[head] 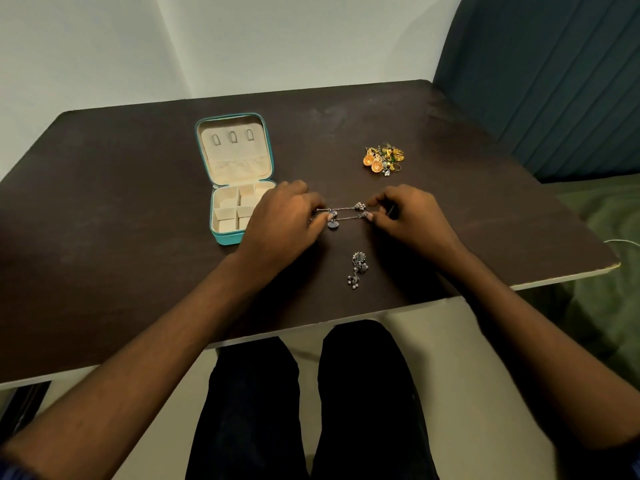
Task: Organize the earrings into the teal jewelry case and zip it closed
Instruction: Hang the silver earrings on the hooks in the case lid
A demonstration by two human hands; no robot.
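The teal jewelry case [221, 237] lies open on the dark table, lid flat at the back, cream compartments in front. Two long silver chain earrings [346, 213] stretch side by side between my hands. My left hand [284, 216] pinches their blue-stone ends and partly covers the case's right side. My right hand [408, 216] pinches the other ends. A second pair of silver earrings [357, 268] lies nearer to me, below the hands. A heap of gold, orange and green earrings [382, 159] sits further back on the right.
The dark brown table [121, 220] ends at a front edge just above my knees [311, 393]. A white wall stands behind it. A blue-grey padded panel [554, 81] and green bedding [606, 254] lie to the right.
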